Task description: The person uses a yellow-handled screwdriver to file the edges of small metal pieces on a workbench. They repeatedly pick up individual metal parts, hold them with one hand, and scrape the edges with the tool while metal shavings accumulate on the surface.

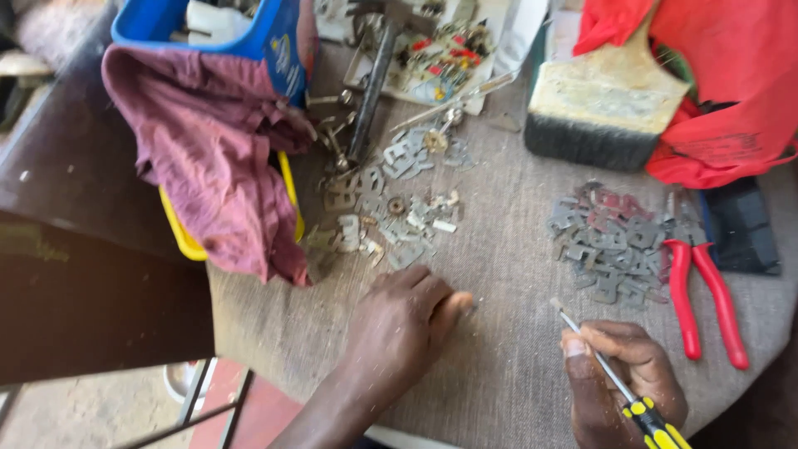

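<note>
— Screwdriver [611,378] first: where is it?

— Low on the right, in the right hand [623,382]. The fingers are wrapped around the thin metal shaft, the yellow-and-black handle sticks out toward the bottom edge, and the tip points up and to the left, above the tabletop [499,333].

— And the left hand [407,320]?

— Resting knuckles-up on the grey woven tabletop, fingers curled in, thumb out to the right. Whether it pinches anything under the fingertips, I cannot tell.

— What lies around them?

— Just above the left hand, a loose scatter of small metal plates [391,216]. To the right of the screwdriver tip, a tighter pile of grey plates [607,245], and beside that, red-handled pliers [702,291] lying jaws-up. Farther back, a wide paintbrush [603,104] with dark bristles rests against a red cloth [731,83]. On the left, a maroon cloth [216,150] drapes over a yellow container [179,233], with a blue tub [216,25] behind it.
</note>
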